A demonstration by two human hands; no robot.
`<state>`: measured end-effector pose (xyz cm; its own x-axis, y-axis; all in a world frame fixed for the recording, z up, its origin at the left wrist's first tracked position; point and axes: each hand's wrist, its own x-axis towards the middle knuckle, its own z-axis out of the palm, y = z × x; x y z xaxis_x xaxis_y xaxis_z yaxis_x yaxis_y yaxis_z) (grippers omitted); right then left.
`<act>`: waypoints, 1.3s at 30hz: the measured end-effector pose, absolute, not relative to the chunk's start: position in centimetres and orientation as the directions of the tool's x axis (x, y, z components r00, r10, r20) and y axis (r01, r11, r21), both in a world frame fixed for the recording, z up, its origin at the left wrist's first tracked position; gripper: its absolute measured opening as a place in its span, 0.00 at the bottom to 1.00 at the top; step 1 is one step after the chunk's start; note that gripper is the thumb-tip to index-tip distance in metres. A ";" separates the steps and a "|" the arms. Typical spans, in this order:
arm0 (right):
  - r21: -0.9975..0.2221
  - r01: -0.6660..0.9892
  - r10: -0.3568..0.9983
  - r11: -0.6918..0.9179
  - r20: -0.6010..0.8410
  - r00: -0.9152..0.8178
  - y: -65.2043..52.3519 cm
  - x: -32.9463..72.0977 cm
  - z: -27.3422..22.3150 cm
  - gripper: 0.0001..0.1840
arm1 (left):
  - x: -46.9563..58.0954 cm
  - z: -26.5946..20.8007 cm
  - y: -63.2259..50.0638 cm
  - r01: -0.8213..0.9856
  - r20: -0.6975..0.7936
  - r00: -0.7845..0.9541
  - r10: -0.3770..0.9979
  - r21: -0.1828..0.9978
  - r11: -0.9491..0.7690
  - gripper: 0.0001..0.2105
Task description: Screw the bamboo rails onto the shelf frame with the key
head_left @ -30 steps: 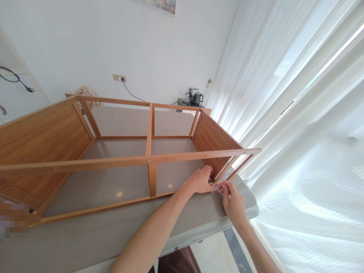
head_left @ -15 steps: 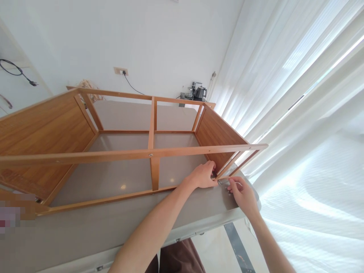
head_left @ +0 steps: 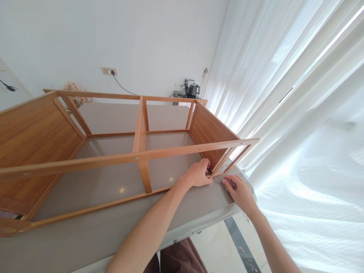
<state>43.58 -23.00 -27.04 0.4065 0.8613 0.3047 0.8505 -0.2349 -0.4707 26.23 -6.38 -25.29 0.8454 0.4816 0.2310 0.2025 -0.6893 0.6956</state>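
A wooden frame (head_left: 176,151) with slatted rails and solid end panels lies across the grey table. My left hand (head_left: 199,173) is closed around the frame's near lower rail at the right corner, its fingers inside and thumb outside. Just right of that corner, my right hand (head_left: 240,193) pinches a thin bent metal rod that looks like a hex key (head_left: 217,180). The rod reaches toward the frame's corner. Its tip and whatever it touches are too small to make out.
The grey table (head_left: 85,235) ends close to my lap. White curtains (head_left: 298,98) hang on the right. Behind the frame stand a black kettle (head_left: 194,89) and a wall socket (head_left: 109,71) with a plugged cord. Dried plant stems (head_left: 76,93) show at back left.
My view has shifted, so the frame sits further left in it. My left hand keeps its hold at the corner. The right hand's fingers have turned slightly around the hex key.
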 end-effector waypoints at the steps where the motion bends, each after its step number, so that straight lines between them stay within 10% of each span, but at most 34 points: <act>1: -0.467 0.854 0.875 -0.228 0.287 0.390 -23.0 43.6 -27.0 0.20 | 26.2 -25.2 -6.4 0.203 0.228 0.846 0.481 0.698 -0.687 0.18; 27: -0.111 0.988 0.906 0.103 0.422 -0.047 -22.9 44.2 -25.9 0.16 | 26.7 -26.3 -6.3 0.216 0.239 0.828 0.508 0.700 -0.681 0.20; 39: -0.450 0.892 0.914 -0.031 0.349 0.208 -23.4 42.2 -25.5 0.12 | 26.2 -25.0 -6.9 0.270 0.239 0.836 0.493 0.603 -0.750 0.18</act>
<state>42.20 -23.44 -25.50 0.2082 0.9135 0.3495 0.8925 -0.0312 -0.4500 26.18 -6.91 -24.98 0.8365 0.4930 0.2393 0.2697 -0.7505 0.6033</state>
